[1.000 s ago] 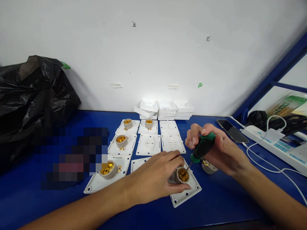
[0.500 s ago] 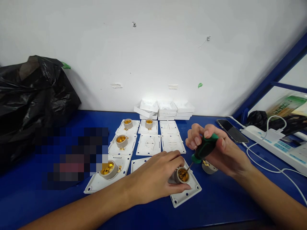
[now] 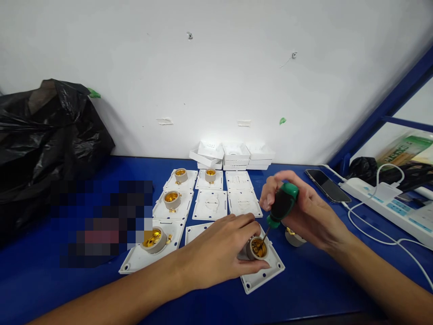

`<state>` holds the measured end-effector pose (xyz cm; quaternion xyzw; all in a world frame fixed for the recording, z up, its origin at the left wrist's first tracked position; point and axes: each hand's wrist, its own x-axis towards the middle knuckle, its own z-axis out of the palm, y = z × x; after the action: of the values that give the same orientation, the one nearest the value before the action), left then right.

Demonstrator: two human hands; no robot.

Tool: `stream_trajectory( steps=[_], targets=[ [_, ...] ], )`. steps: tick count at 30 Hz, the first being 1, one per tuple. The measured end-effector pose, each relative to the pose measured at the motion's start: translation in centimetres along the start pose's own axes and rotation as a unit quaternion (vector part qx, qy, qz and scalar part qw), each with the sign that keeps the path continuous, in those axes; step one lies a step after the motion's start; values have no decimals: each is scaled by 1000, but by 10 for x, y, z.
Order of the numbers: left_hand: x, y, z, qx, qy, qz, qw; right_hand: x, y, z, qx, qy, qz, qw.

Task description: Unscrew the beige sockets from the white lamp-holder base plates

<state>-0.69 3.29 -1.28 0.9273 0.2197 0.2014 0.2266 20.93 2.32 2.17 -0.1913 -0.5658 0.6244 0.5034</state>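
My left hand (image 3: 233, 246) is closed around a lamp socket (image 3: 257, 248) with a brass-coloured inside, on a white square plate (image 3: 263, 276). In my right hand (image 3: 306, 203) is a screwdriver (image 3: 283, 205) with a green and black handle. It leans, with its shaft going down into the socket; the tip is hidden inside. Another loose lamp socket (image 3: 295, 238) lies under my right hand, partly covered. To the left, several white plates carry sockets, such as the nearest socket (image 3: 154, 239). Bare white plates (image 3: 209, 204) lie beyond my left hand.
White boxes (image 3: 236, 155) are stacked against the wall. A black plastic bag (image 3: 50, 149) stands at the left, near a blurred-out patch on the blue table (image 3: 216, 307). On the right are a phone (image 3: 328, 185), a power strip (image 3: 392, 205) and white cables (image 3: 367, 225).
The screwdriver handle has swung more upright and slightly left, turning within my right hand as its fingers shift. My left hand and the socket stay in place.
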Motion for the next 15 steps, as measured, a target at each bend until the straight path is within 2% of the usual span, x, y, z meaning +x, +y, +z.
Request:
stream_trajectory(
  steps=[6,12,15],
  targets=[
    [0,-1,0,-17,-7,-2,1000,0,-2,5,2,-25,1,1000],
    [0,-1,0,-24,-18,-15,999,1,1,3,-74,-49,-67,994],
    [0,0,0,-17,-16,-9,1000,-1,-2,5,-80,-50,-48,994]
  ],
)
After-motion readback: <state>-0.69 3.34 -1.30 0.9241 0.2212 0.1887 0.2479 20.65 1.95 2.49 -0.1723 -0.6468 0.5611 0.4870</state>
